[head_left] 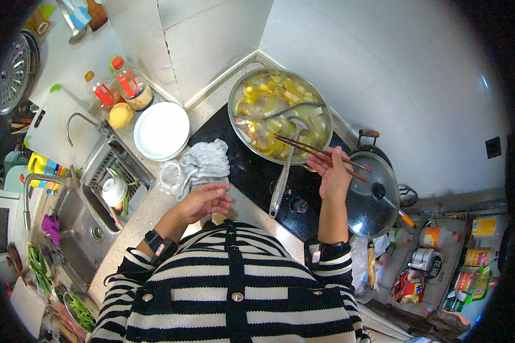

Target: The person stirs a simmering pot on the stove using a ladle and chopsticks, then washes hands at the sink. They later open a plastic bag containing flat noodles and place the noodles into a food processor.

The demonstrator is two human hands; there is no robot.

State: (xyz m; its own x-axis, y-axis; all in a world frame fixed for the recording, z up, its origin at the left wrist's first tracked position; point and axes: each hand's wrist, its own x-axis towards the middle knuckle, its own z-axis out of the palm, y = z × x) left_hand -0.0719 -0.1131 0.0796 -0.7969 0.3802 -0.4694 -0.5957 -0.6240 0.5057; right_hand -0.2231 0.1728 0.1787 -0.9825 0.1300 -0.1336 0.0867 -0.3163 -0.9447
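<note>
My right hand (335, 176) is closed around a pair of brown chopsticks (306, 146), their tips over the near side of a wide metal pot (230, 110). Yellowish soup with pale chunks and greens (269, 97) fills the pot. A metal ladle (280, 191) leans in it, its handle hanging over the near rim; another long curved utensil (292, 108) lies across the soup. My left hand (206, 203) holds nothing, its fingers loosely bent and apart, just in front of a crumpled grey-white cloth (203, 166) on the counter.
The pot stands on a black cooktop (246, 177). Right of it sits a pan with a glass lid (372, 197). White plates (162, 131) and sauce bottles (133, 86) stand left, beyond the sink (68, 228). Shelves with packages (429, 240) are at right.
</note>
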